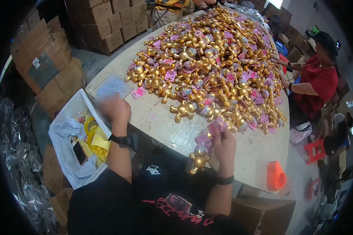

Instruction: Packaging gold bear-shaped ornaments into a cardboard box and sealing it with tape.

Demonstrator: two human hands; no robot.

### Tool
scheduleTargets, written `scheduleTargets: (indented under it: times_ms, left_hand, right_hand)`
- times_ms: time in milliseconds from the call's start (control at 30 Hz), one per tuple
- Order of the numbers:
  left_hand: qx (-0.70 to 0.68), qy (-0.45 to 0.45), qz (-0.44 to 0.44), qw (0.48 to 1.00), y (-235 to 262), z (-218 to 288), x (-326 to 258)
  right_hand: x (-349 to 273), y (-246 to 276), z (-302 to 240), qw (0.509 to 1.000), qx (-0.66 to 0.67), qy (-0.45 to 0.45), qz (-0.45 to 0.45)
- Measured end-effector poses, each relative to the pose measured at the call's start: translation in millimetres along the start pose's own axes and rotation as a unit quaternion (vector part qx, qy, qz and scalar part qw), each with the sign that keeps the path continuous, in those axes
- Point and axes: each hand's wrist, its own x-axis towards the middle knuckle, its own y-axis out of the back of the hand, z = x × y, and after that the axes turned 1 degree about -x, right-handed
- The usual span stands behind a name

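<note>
My right hand [224, 148] pinches pink printed cards [210, 132] at the table's near edge. Just below them hangs a shiny gold bear figurine [200, 157], seemingly attached to the lower card. My left hand [117, 108] is over the table's left corner, beside a heap of fine pale-blue strands [113, 86]. Its fingers are smeared, so what they hold, if anything, does not show. Beyond both hands spreads a large pile of gold bear figurines [184, 110], many with pink cards attached.
Left of the table [153, 124] stands a white bin [62, 150] holding cloths, yellow tape rolls [92, 127] and a phone [80, 152]. An orange roll [276, 176] sits at the near right corner. A co-worker in red [321, 84] reaches into the pile. Cardboard boxes [113, 25] are stacked behind.
</note>
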Motion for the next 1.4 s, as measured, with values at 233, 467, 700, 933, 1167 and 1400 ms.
scheduleTargets:
  times_ms: [233,467,700,933,1167,1400]
  left_hand:
    - [-0.002,-0.005,-0.001,1.000,-1,4,-2]
    - [0.011,0.000,-0.032,0.999,-8,3,0]
    - [0.004,0.007,-0.046,0.999,-13,8,2]
    - [0.005,0.003,-0.053,0.999,-13,8,2]
    - [-0.003,-0.013,-0.035,0.999,-18,8,3]
    - [-0.013,-0.017,-0.005,1.000,-26,2,8]
  right_hand:
    - [2,0,5,1.000,0.007,-0.001,0.004]
    - [5,1,3,1.000,0.024,-0.011,-0.008]
    - [11,0,17,0.999,-0.014,0.040,0.005]
    - [12,1,18,1.000,-0.008,0.024,-0.007]
    - [12,3,12,1.000,0.006,-0.003,-0.015]
    - [12,1,19,1.000,0.017,0.013,-0.012]
